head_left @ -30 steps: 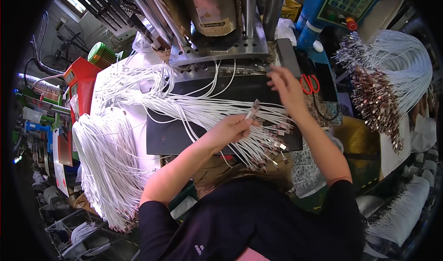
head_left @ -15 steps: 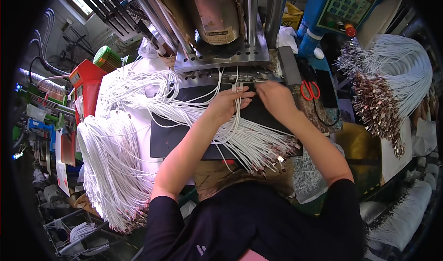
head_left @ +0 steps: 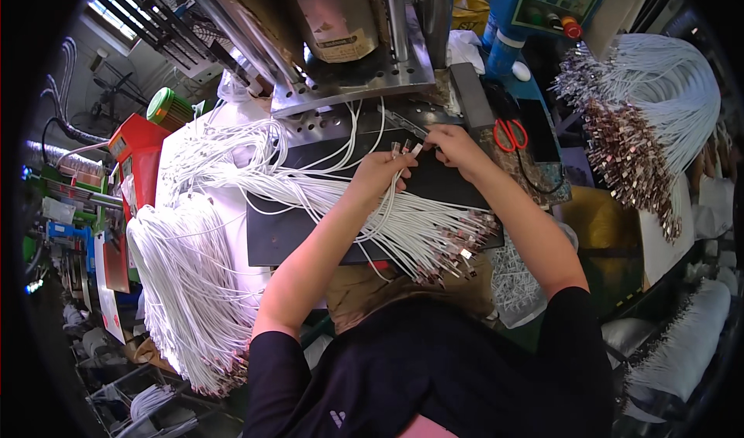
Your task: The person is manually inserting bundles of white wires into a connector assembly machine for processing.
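My left hand (head_left: pixel 378 176) is closed round several white cables, their small metal connector ends (head_left: pixel 406 148) sticking up past the fingers. Just to its right, my right hand (head_left: pixel 459 151) has its fingers curled together. Their tips meet the near end of a narrow metal strip (head_left: pixel 404 123), which lies slanted in front of the press. Whether the fingers grip that strip or something smaller is hidden. Beneath both hands, a thick bundle of white cables (head_left: pixel 403 225) crosses a black mat (head_left: pixel 271 240), its connector ends pointing right.
A press with a metal plate (head_left: pixel 364 86) and upright posts stands ahead. Red-handled scissors (head_left: pixel 510 135) lie right of it, below a blue control box (head_left: pixel 535 12). More white cables hang at left (head_left: pixel 186 283) and right (head_left: pixel 659 89). A clear bag (head_left: pixel 518 287) holds small white pieces.
My right hand has come down beside the connector ends, and the metal strip now lies slanted. The cable ends in my left hand stand more fanned out. The whole view has shifted slightly.
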{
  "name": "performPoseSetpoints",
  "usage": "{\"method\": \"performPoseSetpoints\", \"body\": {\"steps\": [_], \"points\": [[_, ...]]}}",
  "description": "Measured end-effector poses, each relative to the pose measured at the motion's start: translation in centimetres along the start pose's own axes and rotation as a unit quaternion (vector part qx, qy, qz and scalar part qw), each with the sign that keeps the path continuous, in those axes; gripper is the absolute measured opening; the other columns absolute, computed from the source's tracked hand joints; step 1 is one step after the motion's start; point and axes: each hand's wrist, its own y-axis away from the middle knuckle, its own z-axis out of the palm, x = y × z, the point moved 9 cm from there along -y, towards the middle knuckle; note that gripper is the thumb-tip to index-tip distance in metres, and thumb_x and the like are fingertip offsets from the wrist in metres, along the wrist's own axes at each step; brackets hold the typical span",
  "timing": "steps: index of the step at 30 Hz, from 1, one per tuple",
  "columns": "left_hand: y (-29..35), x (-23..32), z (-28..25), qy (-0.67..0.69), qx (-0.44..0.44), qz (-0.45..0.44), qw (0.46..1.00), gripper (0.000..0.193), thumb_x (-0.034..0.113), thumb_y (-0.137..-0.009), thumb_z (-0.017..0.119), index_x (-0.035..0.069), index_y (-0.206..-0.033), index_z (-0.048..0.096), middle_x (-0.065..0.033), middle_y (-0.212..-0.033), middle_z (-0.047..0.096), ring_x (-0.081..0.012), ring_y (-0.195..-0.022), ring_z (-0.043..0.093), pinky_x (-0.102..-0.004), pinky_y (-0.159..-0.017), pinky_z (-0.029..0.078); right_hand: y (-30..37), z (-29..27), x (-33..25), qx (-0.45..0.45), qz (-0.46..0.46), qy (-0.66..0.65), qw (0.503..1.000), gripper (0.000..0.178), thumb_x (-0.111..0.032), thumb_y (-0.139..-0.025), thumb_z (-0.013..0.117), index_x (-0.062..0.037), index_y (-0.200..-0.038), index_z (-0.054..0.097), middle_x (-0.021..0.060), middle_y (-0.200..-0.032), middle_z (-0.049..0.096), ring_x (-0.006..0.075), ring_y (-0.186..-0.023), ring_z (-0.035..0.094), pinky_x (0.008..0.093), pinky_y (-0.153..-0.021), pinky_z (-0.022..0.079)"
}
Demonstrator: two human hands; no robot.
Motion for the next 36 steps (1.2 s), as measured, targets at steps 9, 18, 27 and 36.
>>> {"method": "performPoseSetpoints", "body": {"steps": [9,18,27,36], "points": [[-0.6,-0.7,1.0,-0.052,-0.028,-0.048,0.997,0.029,0.031,-0.093,0.068,0.003,-0.099,0.072,-0.0005,-0.077,0.064,-0.0102,-0.067,0.059,-0.0228,-0.060,0.045,0.2,-0.1,1.0,0.107,-0.101,0.056,0.988,0.035,-0.024,-0.093,0.054,0.0012,-0.112,0.068,0.0064,-0.077,0.067,0.0136,-0.065,0.061,0.0294,-0.057,0.047],[-0.4,-0.2,-0.6,-0.101,-0.024,-0.029,0.994,0.027,0.029,-0.092,0.070,0.003,-0.094,0.073,-0.0020,-0.077,0.068,-0.0092,-0.066,0.062,-0.0233,-0.058,0.045,-0.1,-1.2,0.9,0.052,-0.136,0.039,0.989,0.032,-0.017,-0.083,0.066,0.0022,-0.109,0.069,0.0091,-0.083,0.071,0.0148,-0.076,0.067,0.0285,-0.072,0.050],[-1.2,-0.6,0.2,-0.170,-0.011,0.017,0.985,0.024,0.025,-0.089,0.074,0.002,-0.090,0.073,-0.0024,-0.071,0.068,-0.0089,-0.060,0.060,-0.0229,-0.056,0.045,0.7,-0.6,0.3,0.056,-0.161,0.161,0.972,0.037,-0.023,-0.081,0.069,-0.0003,-0.111,0.069,0.0116,-0.088,0.072,0.0217,-0.080,0.069,0.0323,-0.073,0.051],[-0.1,0.4,1.1,-0.119,-0.073,-0.028,0.990,0.026,0.026,-0.094,0.067,0.001,-0.100,0.072,-0.0038,-0.086,0.071,-0.0100,-0.074,0.064,-0.0241,-0.070,0.052,1.5,-0.2,-1.3,0.044,-0.207,0.179,0.961,0.045,-0.031,-0.079,0.076,-0.0016,-0.112,0.070,0.0120,-0.090,0.073,0.0221,-0.080,0.069,0.0334,-0.073,0.051]]}}
